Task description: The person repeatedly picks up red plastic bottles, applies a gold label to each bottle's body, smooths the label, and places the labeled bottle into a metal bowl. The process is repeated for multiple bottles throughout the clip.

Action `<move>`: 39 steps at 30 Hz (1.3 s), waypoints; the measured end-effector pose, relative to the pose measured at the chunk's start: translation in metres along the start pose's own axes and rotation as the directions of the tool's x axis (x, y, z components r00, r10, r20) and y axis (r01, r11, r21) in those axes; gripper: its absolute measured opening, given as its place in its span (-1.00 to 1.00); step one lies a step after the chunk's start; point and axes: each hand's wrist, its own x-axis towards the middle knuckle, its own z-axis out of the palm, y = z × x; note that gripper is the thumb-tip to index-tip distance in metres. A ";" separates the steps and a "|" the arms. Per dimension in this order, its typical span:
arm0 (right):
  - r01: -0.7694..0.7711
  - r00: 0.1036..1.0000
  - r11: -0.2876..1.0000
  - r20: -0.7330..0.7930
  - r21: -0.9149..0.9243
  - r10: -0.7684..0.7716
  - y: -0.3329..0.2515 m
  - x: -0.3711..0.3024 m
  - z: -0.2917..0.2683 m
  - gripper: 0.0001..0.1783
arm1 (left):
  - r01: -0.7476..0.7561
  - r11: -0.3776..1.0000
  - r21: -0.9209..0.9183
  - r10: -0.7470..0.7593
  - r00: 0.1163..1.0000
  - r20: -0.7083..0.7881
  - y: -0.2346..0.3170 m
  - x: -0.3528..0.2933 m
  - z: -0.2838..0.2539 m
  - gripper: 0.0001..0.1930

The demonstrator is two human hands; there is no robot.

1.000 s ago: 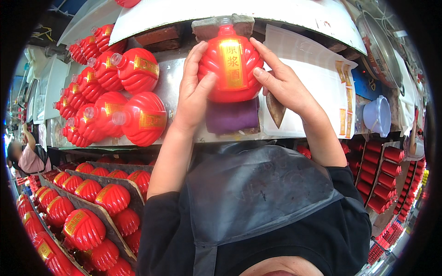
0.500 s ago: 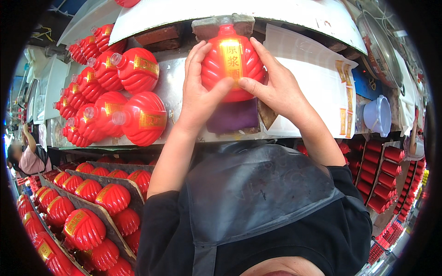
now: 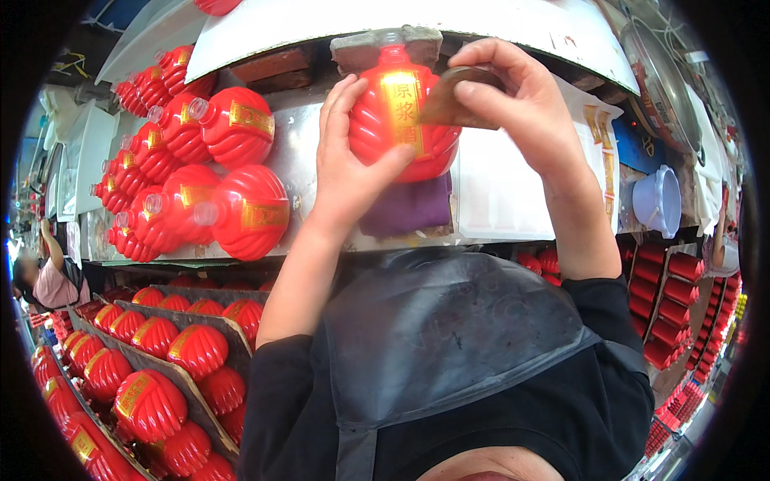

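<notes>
The bottle [image 3: 374, 120] is red with a curved ribbed pattern, its label [image 3: 403, 103] gold; the tool [image 3: 443, 104] is brown, the cloth [image 3: 409, 206] purple.

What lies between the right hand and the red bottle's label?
In the head view, a flat brown piece held in the right hand, tip toward the label.

The round, ribbed red plastic bottle [image 3: 374, 120] and rectangular gold label [image 3: 402, 112] look glossy; the folded purple cloth [image 3: 413, 206], matt.

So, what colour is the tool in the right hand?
Brown: the tool shows in the head view.
</notes>
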 end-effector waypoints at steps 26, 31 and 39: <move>0.789 0.513 0.208 0.434 -0.578 -0.741 0.040 -0.056 0.026 -0.75 | -0.078 0.994 -0.070 0.079 0.997 0.005 -0.016 -0.003 -0.003 -0.33; 0.525 0.811 0.580 0.159 -0.623 -0.564 0.039 -0.063 0.030 -0.78 | -0.034 0.995 -0.091 0.034 0.999 0.004 -0.012 -0.004 -0.003 -0.34; 0.424 0.816 0.512 0.070 -0.747 -0.574 0.011 0.025 0.030 -0.67 | 0.044 0.985 -0.168 -0.037 0.998 0.041 0.000 -0.001 -0.003 -0.27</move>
